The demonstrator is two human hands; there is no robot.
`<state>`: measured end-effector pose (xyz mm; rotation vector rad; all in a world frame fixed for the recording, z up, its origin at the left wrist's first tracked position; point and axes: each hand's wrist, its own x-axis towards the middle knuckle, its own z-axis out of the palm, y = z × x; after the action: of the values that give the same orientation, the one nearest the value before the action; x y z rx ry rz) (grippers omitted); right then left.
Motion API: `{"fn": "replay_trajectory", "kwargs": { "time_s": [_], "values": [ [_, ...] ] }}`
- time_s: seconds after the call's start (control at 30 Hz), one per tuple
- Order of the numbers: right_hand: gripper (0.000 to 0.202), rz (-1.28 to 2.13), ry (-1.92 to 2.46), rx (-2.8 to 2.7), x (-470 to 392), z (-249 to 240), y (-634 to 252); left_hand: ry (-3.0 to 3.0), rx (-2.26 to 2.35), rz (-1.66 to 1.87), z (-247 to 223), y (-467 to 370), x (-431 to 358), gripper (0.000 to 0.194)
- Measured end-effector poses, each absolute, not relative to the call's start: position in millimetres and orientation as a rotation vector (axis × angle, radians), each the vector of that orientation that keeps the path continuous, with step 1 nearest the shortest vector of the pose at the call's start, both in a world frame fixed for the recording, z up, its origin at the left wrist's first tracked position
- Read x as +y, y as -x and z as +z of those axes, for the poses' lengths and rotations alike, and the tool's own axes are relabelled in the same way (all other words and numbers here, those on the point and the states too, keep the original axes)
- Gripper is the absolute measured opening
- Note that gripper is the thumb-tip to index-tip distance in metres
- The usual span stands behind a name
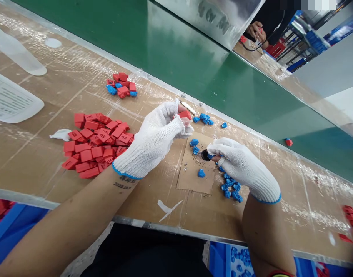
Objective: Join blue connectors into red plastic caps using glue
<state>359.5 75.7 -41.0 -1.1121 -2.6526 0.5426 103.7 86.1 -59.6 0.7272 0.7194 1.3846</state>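
Note:
My left hand (156, 134), in a white knitted glove with bare fingertips, pinches a red plastic block (184, 115) above the table. My gloved right hand (242, 165) is closed at the fingertips on a small blue plastic piece (210, 156), mostly hidden by the fingers. That piece is at the edge of a small round black dish (205, 155), which stands on a cardboard sheet (190, 181). More blue pieces (201, 173) lie on the cardboard, and a cluster of blue pieces (232, 187) sits below my right hand.
A large heap of red blocks (92, 144) lies left of my left hand. Farther back is a small mixed red and blue pile (121, 86). A green conveyor belt (130, 38) runs behind the table. Blue bins (218, 257) stand below the front edge. A co-worker's hands (257, 32) show beyond.

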Motion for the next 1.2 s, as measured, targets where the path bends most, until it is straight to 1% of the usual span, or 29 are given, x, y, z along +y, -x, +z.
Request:
{"fn": "replay_trajectory", "kwargs": {
  "time_s": [0.07, 0.17, 0.33, 0.4, 0.47, 0.57, 0.7, 0.83, 1.03, 1.2],
  "values": [
    [0.034, 0.552, 1.116, -2.65, 76.0, -41.1, -360.2, -0.716, 0.755, 1.352, -57.0, -103.0, 85.8, 0.012],
    [0.034, 0.547, 1.121, -2.618, 75.9, -35.9, -362.3, -0.69, 0.81, 1.31, -52.5, -102.1, 84.5, 0.017],
    [0.018, 0.476, 1.116, -2.313, 70.3, -20.0, -369.0, -0.764, 0.808, 1.308, -52.6, -103.0, 79.3, 0.03],
    [0.017, 0.467, 1.07, -2.13, 66.4, -18.9, -370.3, -0.832, 0.787, 1.303, -54.7, -104.7, 75.4, 0.034],
    [0.018, 0.496, 1.026, -1.948, 62.8, -21.8, -369.4, -0.871, 0.742, 1.283, -55.8, -107.0, 70.3, 0.034],
    [0.016, 0.553, 0.995, -1.8, 58.9, -27.2, -364.3, -0.894, 0.681, 1.207, -54.6, -111.5, 61.1, 0.029],
    [0.015, 0.606, 0.949, -1.764, 54.8, -24.5, -353.2, -0.947, 0.671, 1.106, -53.5, -118.0, 51.0, 0.02],
    [0.023, 0.665, 0.918, -1.812, 51.2, -16.1, -342.9, -0.916, 0.57, 1.081, -57.1, -123.2, 48.0, 0.026],
    [0.022, 0.701, 0.801, -1.868, 46.5, -15.3, -332.7, -0.921, 0.503, 1.078, -57.2, -123.0, 46.4, 0.029],
    [0.02, 0.709, 0.786, -1.912, 42.3, -18.7, -327.4, -1.012, 0.538, 1.012, -54.0, -118.9, 43.0, 0.038]
  ]
}}
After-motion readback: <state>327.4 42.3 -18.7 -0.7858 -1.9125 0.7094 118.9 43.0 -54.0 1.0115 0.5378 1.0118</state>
